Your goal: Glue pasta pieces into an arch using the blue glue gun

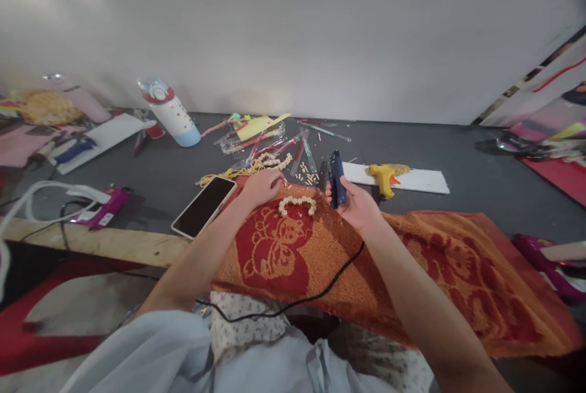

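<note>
My right hand (359, 204) is wrapped around a dark blue glue gun (337, 179) held upright above the towel's back edge, its black cord (327, 286) trailing across the towel toward my lap. With fingers curled, my left hand (263, 187) rests at the towel's back edge, beside small beige pieces (309, 177). Whatever its fingertips hold is too small to make out. Between the hands, a curved chain of joined beige pieces (297, 200) lies on the orange and red towel (339, 259). Another beige chain (286, 162) lies behind my left hand.
A phone (204, 207) lies beside my left forearm. Behind are thin plastic tubes (306, 152), yellow cord (220, 177) and a white bottle (174, 115). At right, a yellow glue gun (383, 180) rests on a white board (423, 181). Purple power strips (103, 209) flank the worktop.
</note>
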`<control>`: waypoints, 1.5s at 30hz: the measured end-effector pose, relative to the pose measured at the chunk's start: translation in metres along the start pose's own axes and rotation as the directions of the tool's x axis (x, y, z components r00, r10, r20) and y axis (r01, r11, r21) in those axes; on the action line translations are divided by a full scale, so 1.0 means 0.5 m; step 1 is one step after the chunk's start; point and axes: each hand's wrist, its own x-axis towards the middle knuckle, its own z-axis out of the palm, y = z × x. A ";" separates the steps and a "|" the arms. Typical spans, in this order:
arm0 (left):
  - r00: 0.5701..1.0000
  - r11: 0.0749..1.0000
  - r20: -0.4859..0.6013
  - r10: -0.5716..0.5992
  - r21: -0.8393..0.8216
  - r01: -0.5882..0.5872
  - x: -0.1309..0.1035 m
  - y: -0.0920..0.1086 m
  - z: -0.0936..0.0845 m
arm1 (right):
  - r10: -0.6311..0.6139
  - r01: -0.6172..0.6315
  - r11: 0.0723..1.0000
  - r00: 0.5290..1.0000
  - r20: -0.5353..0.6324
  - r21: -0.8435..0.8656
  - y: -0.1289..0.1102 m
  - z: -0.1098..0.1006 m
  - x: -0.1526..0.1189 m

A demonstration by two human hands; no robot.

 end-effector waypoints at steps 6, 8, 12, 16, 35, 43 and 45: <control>0.972 0.995 -0.213 -0.100 0.008 0.104 0.019 -0.028 -0.017 | 0.038 -0.039 0.998 0.999 0.026 0.044 0.006 0.002 0.007; 0.954 0.988 -0.263 -0.142 0.023 0.154 0.034 -0.045 -0.030 | 0.039 -0.041 0.997 0.998 0.045 0.063 0.006 0.002 0.007; 0.979 0.985 -0.152 -0.136 0.087 0.150 0.074 -0.080 -0.048 | 0.053 -0.057 0.995 0.997 0.052 0.079 0.007 0.001 0.009; 0.997 0.985 0.008 -0.075 0.155 0.072 0.116 -0.099 -0.048 | 0.057 -0.063 0.994 0.996 0.069 0.087 0.009 0.000 0.013; 0.908 0.893 -0.044 -0.416 0.172 0.417 0.175 -0.149 -0.067 | 0.087 -0.094 0.991 0.993 0.077 0.095 0.008 -0.001 0.016; 0.966 0.962 0.062 -0.252 0.128 0.243 0.173 -0.162 -0.064 | 0.094 -0.098 0.993 0.994 0.060 0.071 0.006 0.001 0.012; 0.959 0.948 0.013 -0.283 0.153 0.278 0.178 -0.177 -0.078 | 0.087 -0.090 0.993 0.995 0.052 0.074 0.006 -0.001 0.013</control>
